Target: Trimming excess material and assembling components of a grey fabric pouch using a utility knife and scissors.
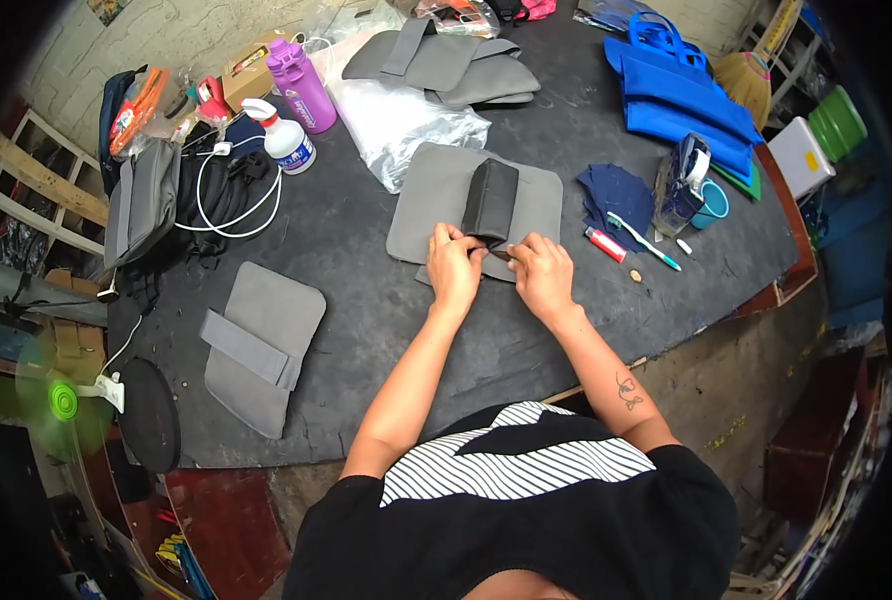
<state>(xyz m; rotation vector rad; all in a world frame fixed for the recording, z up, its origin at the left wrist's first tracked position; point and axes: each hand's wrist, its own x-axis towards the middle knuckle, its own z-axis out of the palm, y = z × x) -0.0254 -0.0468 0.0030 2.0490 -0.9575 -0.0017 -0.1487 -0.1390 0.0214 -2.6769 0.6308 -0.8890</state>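
Note:
A grey fabric panel (431,190) with rounded corners lies flat on the table in front of me, and a raised black fabric band (493,198) runs up its middle. My left hand (453,268) is closed at the near left corner of the black band, thumb and fingers pinched on its edge. Just to its right, my right hand (544,275) pinches the near right edge of the same band. Between the hands the band's near end gapes a little, showing a dark fold. The fingertips partly hide what they grip.
Left lies another grey panel with a strap (251,345); more grey panels (441,65) rest at the back. A spray bottle (288,140) and purple bottle (304,88) stand back left. Blue bags (681,95), a toothbrush (644,240) and a toothpaste tube (606,245) lie right.

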